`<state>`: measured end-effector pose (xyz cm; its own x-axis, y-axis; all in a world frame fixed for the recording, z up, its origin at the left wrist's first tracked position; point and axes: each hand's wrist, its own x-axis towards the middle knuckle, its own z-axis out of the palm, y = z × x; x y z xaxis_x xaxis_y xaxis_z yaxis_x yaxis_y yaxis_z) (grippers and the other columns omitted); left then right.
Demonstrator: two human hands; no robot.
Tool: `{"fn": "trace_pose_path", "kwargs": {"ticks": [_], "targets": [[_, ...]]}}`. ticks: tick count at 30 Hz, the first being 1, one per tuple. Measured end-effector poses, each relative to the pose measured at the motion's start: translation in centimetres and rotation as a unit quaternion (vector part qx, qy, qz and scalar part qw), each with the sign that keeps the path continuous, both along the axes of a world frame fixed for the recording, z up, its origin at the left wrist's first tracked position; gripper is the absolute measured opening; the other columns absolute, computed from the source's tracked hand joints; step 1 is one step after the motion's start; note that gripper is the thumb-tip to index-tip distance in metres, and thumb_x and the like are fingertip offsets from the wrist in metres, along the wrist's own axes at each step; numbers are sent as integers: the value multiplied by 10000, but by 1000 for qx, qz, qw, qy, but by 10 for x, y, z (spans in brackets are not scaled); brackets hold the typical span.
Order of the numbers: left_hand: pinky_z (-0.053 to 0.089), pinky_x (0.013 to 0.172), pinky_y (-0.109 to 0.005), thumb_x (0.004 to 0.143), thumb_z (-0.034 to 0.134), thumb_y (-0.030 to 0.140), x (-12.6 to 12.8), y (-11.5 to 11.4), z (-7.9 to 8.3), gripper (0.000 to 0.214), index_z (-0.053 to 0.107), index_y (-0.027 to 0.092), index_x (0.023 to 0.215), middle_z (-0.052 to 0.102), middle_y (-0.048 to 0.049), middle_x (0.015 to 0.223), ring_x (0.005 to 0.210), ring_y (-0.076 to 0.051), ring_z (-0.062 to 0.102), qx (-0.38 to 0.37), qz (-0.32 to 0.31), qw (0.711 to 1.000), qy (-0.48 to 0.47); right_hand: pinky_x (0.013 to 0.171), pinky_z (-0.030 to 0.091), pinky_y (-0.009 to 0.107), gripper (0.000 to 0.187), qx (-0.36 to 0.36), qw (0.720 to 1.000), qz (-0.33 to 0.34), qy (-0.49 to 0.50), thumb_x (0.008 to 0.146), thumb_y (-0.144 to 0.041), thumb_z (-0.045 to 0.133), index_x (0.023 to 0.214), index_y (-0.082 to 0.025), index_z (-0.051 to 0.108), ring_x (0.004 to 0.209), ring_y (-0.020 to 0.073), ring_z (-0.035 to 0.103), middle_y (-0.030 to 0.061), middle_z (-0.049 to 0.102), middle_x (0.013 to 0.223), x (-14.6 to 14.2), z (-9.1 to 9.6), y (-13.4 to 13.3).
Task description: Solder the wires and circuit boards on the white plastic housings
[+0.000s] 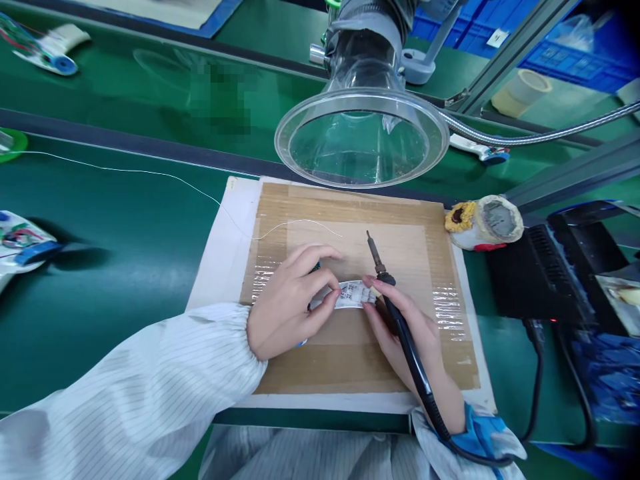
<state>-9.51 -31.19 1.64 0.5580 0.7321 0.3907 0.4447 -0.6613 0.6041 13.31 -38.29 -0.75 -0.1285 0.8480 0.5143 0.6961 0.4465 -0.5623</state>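
A slim white housing (351, 294) with printed markings lies over the cardboard work pad (345, 370). My left hand (295, 297) covers its left part, thumb and forefinger pinched on it. Only small dark and blue bits show around that hand. My right hand (407, 327) is closed around a black soldering iron (407, 340), its bare tip pointing up and away from the housing. The right thumb and forefinger also meet the housing's right end. Beyond my left hand, the free end of a thin solder wire (300, 221) rests above the pad, touched by neither hand.
A clear fume hood (363, 177) hangs over the pad's far edge. To the right stand a round pot with yellow sponge (460, 217) and a black station box (535, 280). A wired white device (25, 243) lies left, near a green spool (13, 145).
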Motion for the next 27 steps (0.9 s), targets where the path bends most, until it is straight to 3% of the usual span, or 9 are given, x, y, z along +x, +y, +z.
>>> {"fn": "trace_pose_path", "kwargs": {"ticks": [3,6,9,19,22,25,27], "targets": [[559,1157,-446,1087,579,117,1,-1,-4,207,701,196,940,704,-140,1414,1364,-272,675,-32,6,999,-16,975,722,286,352,-1,999,-23,43,1096,-173,712,1429,-288,714,1085,193,891,41,902,1208,4,3,-8],[551,1154,-449,1091,583,134,0,1,-3,201,707,201,947,694,-141,1421,1351,-268,675,-49,4,999,-19,742,713,332,221,12,991,-55,122,1152,-335,645,1305,-265,789,807,205,859,21,862,894,12,7,-20],[539,1172,-457,1091,586,134,-1,1,-2,201,704,204,943,693,-139,1420,1359,-270,670,-58,1,998,-18,612,636,333,256,8,988,-59,143,1164,-394,611,1157,-260,829,669,186,771,22,805,804,18,10,-28],[547,1168,-465,1086,577,150,0,2,1,212,705,208,927,698,-132,1407,1334,-280,674,-69,6,998,-10,610,623,344,197,-15,989,-35,140,1137,-314,638,1099,-265,825,649,180,736,14,794,804,15,11,-25],[548,1160,-469,1077,581,153,0,2,1,199,700,207,927,698,-134,1409,1328,-285,676,-74,9,997,-10,588,608,332,221,6,988,-60,145,1144,-346,636,1069,-265,828,641,179,741,16,797,802,17,12,-28],[548,1153,-467,1072,584,150,0,2,0,184,694,204,935,696,-137,1408,1335,-285,676,-68,8,998,-10,576,616,331,247,1,982,-104,158,1159,-411,609,1193,-263,804,581,179,736,-10,759,729,18,9,-27],[550,1150,-467,1068,585,143,0,1,-1,180,695,200,938,695,-140,1410,1342,-286,676,-62,7,998,-12,734,705,365,243,-28,984,-115,132,1145,-399,647,1311,-269,767,741,209,841,3,834,844,16,6,-21]]}}
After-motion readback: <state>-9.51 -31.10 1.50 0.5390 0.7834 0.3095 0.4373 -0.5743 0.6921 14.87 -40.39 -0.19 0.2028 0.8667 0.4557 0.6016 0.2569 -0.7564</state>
